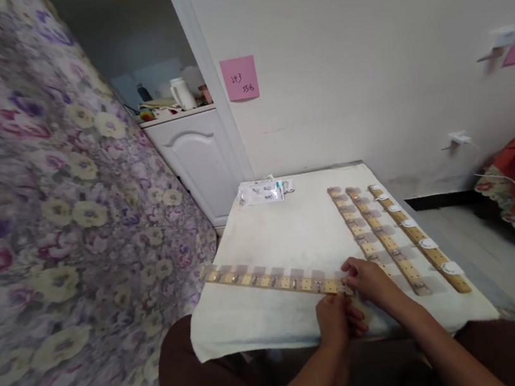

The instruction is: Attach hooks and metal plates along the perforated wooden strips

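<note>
Your cloth-covered surface (pixel 263 230) stands by a pale wall (pixel 340 66), holding a long wooden strip (pixel 283 282) near you. Your left hand (pixel 333 320) pinches its right end; your right hand (pixel 370 280) touches there, but you can't see whether it pinches.

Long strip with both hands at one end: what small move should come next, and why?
Probably a light press on the end fitting with the right hand, the left hand steadying the strip: both hands' fingertips gather there, away from the other fittings.
</note>
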Motion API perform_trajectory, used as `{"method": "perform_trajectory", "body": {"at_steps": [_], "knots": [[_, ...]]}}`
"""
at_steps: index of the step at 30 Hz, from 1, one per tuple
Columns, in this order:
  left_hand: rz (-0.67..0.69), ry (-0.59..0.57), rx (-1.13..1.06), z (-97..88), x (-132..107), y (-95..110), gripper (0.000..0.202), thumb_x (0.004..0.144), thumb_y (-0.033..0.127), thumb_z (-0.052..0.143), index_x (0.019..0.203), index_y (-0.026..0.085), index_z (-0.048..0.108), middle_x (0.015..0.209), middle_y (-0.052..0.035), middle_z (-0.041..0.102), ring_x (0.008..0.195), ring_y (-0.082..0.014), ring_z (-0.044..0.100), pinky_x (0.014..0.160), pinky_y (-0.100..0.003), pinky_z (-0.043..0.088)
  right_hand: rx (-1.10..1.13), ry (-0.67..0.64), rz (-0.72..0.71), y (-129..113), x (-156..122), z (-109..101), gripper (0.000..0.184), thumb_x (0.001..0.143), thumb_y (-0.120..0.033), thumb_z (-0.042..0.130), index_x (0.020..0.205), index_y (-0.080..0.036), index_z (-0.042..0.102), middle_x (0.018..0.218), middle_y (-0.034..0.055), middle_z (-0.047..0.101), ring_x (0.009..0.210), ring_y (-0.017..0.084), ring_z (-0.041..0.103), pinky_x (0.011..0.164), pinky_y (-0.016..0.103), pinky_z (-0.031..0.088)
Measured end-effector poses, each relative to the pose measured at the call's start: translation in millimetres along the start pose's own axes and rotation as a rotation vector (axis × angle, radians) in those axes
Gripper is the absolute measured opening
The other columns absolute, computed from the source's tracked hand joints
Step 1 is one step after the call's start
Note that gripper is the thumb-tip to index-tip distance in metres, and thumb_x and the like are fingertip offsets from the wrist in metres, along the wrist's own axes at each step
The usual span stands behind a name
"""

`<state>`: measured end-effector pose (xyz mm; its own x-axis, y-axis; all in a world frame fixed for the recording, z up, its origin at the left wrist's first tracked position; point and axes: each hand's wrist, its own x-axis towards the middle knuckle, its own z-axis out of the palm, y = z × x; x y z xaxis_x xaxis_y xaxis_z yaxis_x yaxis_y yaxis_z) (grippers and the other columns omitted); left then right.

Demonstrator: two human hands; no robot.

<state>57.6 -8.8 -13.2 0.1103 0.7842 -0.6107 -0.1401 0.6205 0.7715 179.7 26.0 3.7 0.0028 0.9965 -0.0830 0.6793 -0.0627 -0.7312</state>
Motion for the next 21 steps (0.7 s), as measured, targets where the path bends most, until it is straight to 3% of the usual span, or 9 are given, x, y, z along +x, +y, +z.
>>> {"method": "perform_trajectory", "body": {"at_steps": [12, 16, 21], "knots": [[0.008, -0.04, 0.01, -2.4, -0.2, -4.2, 0.011, 0.078, 0.03, 0.039, 0.079, 0.021, 0.045, 0.041, 0.0031, 0.055, 0.031, -0.0148, 0.052, 0.036, -0.023, 0.033, 0.087, -0.061, 0.034, 2.6, 2.1, 8.0, 0.012, 0.073, -0.013, 0.054, 0.084, -0.018, 0.055, 0.064, -0.0043, 0.059, 0.039, 0.008, 0.049, 0.039, 0.018, 0.034], [0.016, -0.091, 0.003, -5.7, -4.6, -3.9, 0.009, 0.074, 0.029, 0.041, 0.079, 0.021, 0.043, 0.042, 0.0037, 0.056, 0.032, -0.0138, 0.052, 0.037, -0.023, 0.033, 0.007, 0.001, -0.008, 4.9, -0.5, 8.2, 0.011, 0.073, -0.018, 0.056, 0.084, -0.018, 0.057, 0.064, -0.002, 0.061, 0.05, 0.012, 0.055, 0.049, 0.022, 0.039], [0.032, -0.206, 0.032, -26.0, -22.2, -1.7, 0.013, 0.068, 0.028, 0.042, 0.077, 0.019, 0.048, 0.043, 0.0016, 0.059, 0.03, -0.0122, 0.05, 0.034, -0.02, 0.03, -0.089, 0.205, -0.142, 4.3, -10.0, -4.7, 0.018, 0.08, -0.03, 0.049, 0.09, -0.019, 0.06, 0.081, 0.0051, 0.067, 0.077, 0.02, 0.061, 0.072, 0.03, 0.045]]}}
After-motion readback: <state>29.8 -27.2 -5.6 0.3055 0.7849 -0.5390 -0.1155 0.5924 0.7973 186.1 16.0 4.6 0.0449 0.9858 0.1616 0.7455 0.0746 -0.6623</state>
